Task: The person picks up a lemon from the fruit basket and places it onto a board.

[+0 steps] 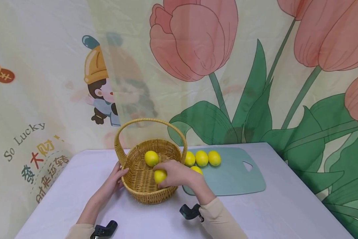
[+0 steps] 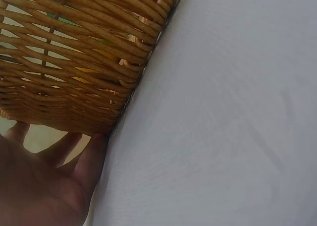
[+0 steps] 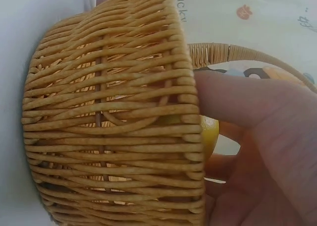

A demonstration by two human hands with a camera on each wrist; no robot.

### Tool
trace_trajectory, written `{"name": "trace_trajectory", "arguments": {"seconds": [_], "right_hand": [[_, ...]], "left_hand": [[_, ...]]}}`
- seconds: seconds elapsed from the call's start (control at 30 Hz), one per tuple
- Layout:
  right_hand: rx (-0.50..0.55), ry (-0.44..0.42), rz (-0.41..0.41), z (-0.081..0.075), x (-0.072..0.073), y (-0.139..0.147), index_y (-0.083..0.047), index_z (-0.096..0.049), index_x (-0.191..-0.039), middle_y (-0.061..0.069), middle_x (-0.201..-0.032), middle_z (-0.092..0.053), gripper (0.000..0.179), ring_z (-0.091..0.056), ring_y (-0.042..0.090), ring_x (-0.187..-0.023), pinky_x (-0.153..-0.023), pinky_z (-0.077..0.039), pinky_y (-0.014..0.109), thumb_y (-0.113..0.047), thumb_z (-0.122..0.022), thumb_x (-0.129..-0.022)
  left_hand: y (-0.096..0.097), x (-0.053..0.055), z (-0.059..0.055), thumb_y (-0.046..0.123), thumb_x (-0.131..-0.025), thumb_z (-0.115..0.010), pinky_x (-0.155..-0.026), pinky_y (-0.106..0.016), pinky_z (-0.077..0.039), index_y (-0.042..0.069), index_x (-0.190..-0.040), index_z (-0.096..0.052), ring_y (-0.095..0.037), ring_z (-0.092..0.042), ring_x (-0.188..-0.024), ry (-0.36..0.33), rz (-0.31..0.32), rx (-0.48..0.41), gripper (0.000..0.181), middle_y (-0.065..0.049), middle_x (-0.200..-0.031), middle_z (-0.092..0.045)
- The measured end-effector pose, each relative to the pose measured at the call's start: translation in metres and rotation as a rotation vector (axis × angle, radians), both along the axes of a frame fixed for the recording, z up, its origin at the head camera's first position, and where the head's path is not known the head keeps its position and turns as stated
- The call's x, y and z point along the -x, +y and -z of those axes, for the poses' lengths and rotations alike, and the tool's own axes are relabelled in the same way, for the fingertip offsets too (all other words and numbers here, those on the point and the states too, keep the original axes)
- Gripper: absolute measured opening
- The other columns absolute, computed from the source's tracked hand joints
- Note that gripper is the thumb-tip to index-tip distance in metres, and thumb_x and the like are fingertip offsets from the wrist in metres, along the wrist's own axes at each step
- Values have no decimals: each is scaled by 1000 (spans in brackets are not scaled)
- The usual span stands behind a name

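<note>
A wicker basket (image 1: 150, 198) with a tall arched handle stands on the table. My right hand (image 1: 176, 173) reaches over its right rim and grips a yellow lemon (image 1: 160, 176) inside, low above the woven bottom. Another lemon (image 1: 151, 158) lies farther back in the basket. At the basket's left side, my left hand (image 1: 115, 177) holds it, thumb at the rim and fingers against the outer wall. The left wrist view shows those fingers (image 2: 91, 156) touching the weave. In the right wrist view, the basket wall partly hides the gripped lemon (image 3: 210, 136).
A green cutting board (image 1: 235, 179) lies right of the basket, partly behind it. Several lemons (image 1: 201, 158) sit on its left part, one half hidden by my right hand. The white tabletop (image 1: 149, 222) reaches back to a printed curtain (image 1: 196, 109).
</note>
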State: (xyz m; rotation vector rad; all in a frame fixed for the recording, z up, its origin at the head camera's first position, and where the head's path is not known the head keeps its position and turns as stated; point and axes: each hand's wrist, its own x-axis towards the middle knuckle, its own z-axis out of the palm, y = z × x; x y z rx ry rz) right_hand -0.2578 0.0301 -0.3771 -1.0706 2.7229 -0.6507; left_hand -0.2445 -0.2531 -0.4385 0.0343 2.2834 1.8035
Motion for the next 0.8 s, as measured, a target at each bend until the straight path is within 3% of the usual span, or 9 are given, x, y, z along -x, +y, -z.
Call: {"name": "trace_trajectory", "arguments": {"seconds": [0.5, 0.8], "right_hand": [[66, -9, -31, -11, -10, 26, -36, -57, -137, -11, -142, -56, 59, -53, 14, -129, -97, -51, 31, -34, -78, -82], [102, -46, 0, -19, -12, 45, -37, -56, -137, -11, -143, -55, 60, -54, 12, -122, -93, -50, 29, -31, -77, -82]], "left_hand": [[-1, 0, -3, 46, -104, -38, -121, -56, -23, 32, -157, 18, -40, -23, -151, 7, 13, -4, 79, -18, -167, -4], [0, 1, -1, 45, -104, -38, -121, -56, -23, 33, -157, 18, -41, -21, -151, 10, 19, -5, 78, -17, -168, -2]]}}
